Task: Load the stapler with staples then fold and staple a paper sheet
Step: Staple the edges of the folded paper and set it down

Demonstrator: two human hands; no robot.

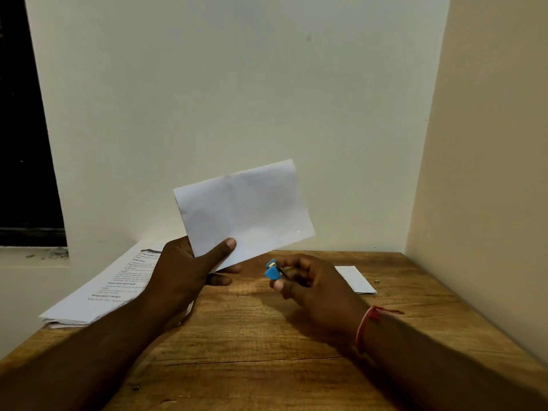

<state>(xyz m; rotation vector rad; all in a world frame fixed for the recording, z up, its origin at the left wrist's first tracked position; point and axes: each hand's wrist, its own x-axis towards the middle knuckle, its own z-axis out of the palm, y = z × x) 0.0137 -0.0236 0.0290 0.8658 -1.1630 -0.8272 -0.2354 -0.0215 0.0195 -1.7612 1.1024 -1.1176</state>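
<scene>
Head view shows a person's two bare arms reaching over a wooden table [267, 336] set into the corner of pale walls. The left hand [189, 268] holds a folded white paper sheet [243, 209] raised above the table's far edge, tilted, with the thumb pressed on the front of its lower left corner and the fingers curled behind it. A faint crease runs down the sheet's middle. The right hand [314, 283] is curled round a small blue stapler [272, 271], whose blue tip pokes out from the fingers toward the sheet's lower edge; stapler and sheet are near each other but apart. A red thread band [367, 324] circles the right wrist. A stack of printed pages [98, 292] lies at the table's far left corner, partly overhanging the left edge and partly covered by the left forearm. Another folded white paper [355, 280] lies flat near the far right edge, just beyond the right hand, with a tiny dark object [377, 281] beside it that is too small to identify.
</scene>
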